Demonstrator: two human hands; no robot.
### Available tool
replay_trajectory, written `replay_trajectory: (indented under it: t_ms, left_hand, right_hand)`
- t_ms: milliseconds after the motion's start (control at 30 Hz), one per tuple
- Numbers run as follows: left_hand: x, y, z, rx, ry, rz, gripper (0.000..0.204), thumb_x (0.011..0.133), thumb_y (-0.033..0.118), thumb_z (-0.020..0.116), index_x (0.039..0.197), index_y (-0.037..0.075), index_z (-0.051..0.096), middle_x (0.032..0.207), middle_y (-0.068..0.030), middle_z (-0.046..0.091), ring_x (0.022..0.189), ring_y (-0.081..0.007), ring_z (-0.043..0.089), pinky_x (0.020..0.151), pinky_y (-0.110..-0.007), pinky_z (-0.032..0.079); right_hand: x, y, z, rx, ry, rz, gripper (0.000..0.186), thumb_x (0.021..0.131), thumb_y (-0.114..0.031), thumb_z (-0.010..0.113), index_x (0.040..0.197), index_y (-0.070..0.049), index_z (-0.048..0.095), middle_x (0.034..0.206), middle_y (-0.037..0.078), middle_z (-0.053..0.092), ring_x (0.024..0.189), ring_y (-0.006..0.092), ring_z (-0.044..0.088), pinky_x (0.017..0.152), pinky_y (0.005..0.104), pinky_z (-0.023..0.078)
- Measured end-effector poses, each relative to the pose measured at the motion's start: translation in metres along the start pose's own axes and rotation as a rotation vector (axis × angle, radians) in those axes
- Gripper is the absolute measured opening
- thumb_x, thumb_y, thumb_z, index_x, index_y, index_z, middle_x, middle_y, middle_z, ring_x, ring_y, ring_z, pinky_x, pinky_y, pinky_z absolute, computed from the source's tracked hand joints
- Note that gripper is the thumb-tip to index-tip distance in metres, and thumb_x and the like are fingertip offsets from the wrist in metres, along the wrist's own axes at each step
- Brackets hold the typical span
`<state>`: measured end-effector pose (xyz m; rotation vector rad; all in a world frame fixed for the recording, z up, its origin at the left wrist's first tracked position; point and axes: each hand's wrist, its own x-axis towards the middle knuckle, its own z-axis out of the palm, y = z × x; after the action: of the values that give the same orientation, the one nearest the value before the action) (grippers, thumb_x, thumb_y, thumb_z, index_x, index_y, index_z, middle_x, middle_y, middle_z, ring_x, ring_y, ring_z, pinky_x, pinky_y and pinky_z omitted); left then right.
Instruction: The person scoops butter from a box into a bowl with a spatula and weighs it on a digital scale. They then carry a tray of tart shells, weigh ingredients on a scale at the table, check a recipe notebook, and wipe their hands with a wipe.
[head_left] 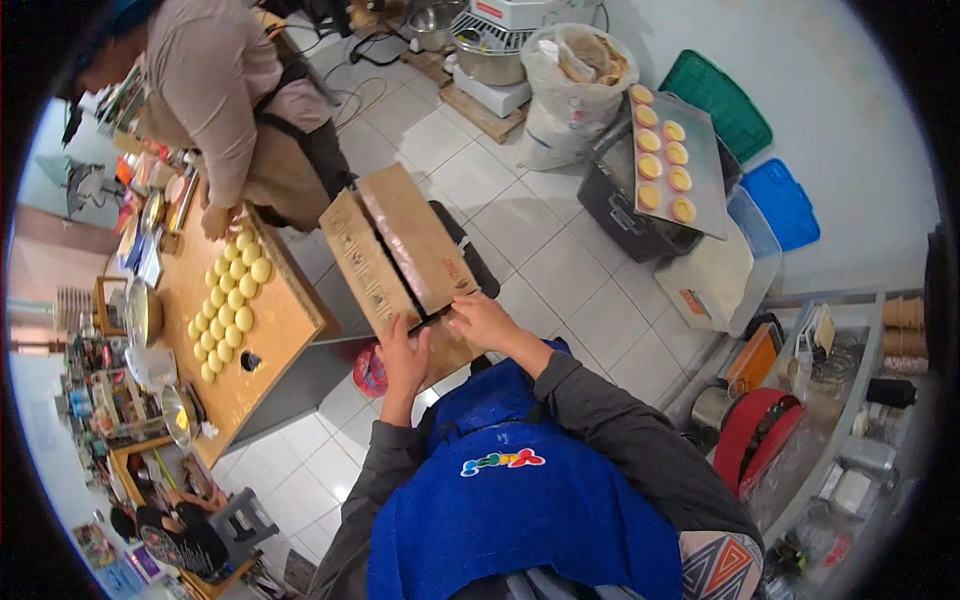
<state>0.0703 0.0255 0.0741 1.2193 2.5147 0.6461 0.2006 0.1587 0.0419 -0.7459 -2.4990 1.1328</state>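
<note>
A brown cardboard box (415, 235) is in front of me, its two long top flaps folded inward with a dark gap between them. Printed drawings run along the left flap. At the near end of that flap, my left hand (405, 362) has its fingers on the cardboard edge and the thumb beside the gap. My right hand (492, 322) holds the near corner of the right flap, fingers bent over it. Whatever lies inside the box is hidden.
A wooden table (290, 300) at left carries rows of yellow dough balls (228, 300); a co-worker (230, 110) leans over it. Right, a tray (700, 150) of round pastries rests on a dark bin (630, 180). A metal rack (800, 440) stands close by; a red bundle (369, 372) lies low.
</note>
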Motion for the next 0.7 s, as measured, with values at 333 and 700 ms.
replay_trajectory:
  t_ms: [333, 700]
  left_hand:
    - [0.077, 0.157, 0.029, -0.304, 0.321, 0.285, 0.021, 0.077, 0.009, 0.060, 0.093, -0.003, 0.054, 0.102, -0.0199, 0.054, 0.095, -0.0336, 0.052, 0.083, -0.038, 0.041]
    - [0.203, 0.353, 0.310, -0.453, -0.188, 0.018, 0.025, 0.077, 0.021, 0.062, 0.089, -0.001, 0.060, 0.090, -0.0166, 0.060, 0.086, -0.0289, 0.058, 0.076, -0.035, 0.045]
  right_hand:
    - [-0.073, 0.119, -0.144, 0.175, 0.247, 0.383, 0.032, 0.077, -0.023, 0.060, 0.096, 0.003, 0.060, 0.094, 0.020, 0.060, 0.081, 0.0317, 0.060, 0.072, 0.0365, 0.048]
    - [-0.183, 0.425, -0.395, -0.148, 0.609, 0.823, 0.025, 0.077, -0.019, 0.058, 0.091, 0.001, 0.062, 0.087, 0.020, 0.061, 0.078, 0.0305, 0.061, 0.070, 0.0359, 0.048]
